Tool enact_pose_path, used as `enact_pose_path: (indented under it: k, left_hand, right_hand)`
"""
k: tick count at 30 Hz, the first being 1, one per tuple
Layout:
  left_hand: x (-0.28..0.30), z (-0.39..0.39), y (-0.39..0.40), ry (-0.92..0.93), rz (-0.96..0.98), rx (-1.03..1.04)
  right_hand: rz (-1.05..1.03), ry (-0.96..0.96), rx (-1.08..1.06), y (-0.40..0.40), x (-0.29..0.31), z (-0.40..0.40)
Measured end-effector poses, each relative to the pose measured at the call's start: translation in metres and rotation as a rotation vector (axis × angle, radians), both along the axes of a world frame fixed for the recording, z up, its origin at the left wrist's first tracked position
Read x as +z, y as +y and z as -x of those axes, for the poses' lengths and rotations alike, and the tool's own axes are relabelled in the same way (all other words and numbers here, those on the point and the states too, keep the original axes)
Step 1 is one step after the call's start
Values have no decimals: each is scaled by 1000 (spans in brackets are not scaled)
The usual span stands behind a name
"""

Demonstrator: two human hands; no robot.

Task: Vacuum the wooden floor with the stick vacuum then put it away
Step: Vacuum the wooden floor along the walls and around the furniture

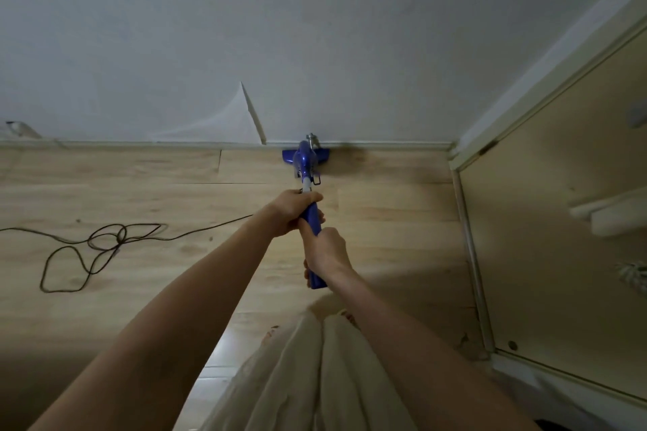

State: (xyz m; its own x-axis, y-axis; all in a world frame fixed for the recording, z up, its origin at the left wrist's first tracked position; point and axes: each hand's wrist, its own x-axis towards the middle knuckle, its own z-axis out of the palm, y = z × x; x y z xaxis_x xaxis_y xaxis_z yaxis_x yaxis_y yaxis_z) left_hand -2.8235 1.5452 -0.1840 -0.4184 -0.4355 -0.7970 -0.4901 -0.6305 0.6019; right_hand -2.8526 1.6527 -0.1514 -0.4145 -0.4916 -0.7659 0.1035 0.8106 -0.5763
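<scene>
Hands stacked on vacuum (308, 157), L (292, 212) above R (327, 252)

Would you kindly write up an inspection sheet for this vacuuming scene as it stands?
Surface: wooden floor, light planks, a dark smudge by the baseboard right of the vacuum head.
Job's things: blue stick vacuum, its head against the baseboard.
Clutter: nothing seen.
Hands: left hand grips the handle higher up; right hand grips it near the end.
Cables: dark power cord lying in loose loops on the floor to the left.
Surroundings: white wall with peeling wallpaper; beige door on the right.
</scene>
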Motion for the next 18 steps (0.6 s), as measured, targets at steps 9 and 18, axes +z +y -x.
enact_pose_path:
  k: [9,18]
  left_hand:
    - [6,-11,19,-1,-3,-163]
    - [23,4,68,11,14,-231]
  right_hand:
    - [-38,71,44,30,2,-12]
    - [-108,203,16,83,42,-4]
